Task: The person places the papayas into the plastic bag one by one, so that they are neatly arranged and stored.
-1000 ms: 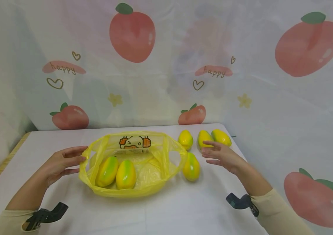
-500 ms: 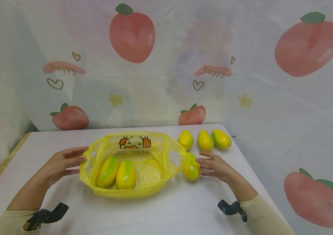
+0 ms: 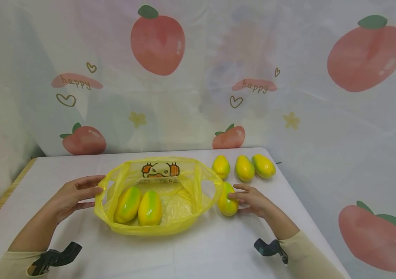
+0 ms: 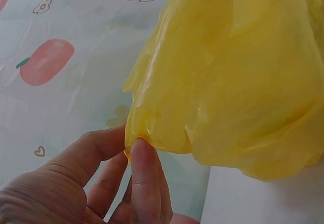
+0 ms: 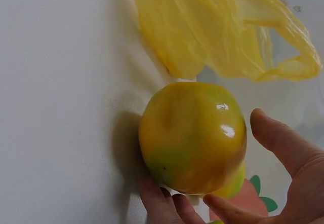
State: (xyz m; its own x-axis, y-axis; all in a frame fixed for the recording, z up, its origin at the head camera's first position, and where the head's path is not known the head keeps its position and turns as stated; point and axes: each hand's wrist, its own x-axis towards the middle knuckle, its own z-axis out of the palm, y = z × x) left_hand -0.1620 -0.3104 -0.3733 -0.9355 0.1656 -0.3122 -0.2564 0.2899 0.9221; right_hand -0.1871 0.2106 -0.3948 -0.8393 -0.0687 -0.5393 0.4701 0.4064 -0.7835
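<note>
A yellow plastic bag (image 3: 184, 226) with a cartoon print stands open-mouthed on the table, two glossy yellow-green fruits (image 3: 150, 208) inside it. At its left edge my left hand (image 3: 75, 193) pinches the plastic between thumb and fingers, as the left wrist view shows. Just right of the bag lies another yellow-green fruit (image 5: 192, 138), shaped like a mango or papaya. My right hand (image 3: 253, 200) is spread around that fruit's right side. In the right wrist view its fingertips reach the fruit's lower side, while the thumb (image 5: 276, 133) stands apart from it.
Three more yellow-green fruits, a left one (image 3: 220, 167), a middle one (image 3: 244, 168) and a right one (image 3: 263, 166), lie at the table's back right. A white cloth (image 3: 173, 255) covers the table. Behind it hangs a fruit-printed curtain (image 3: 198, 97).
My right hand has moved left and toward me, from near the back fruits to the fruit beside the bag. The left hand and the bag have stayed in place.
</note>
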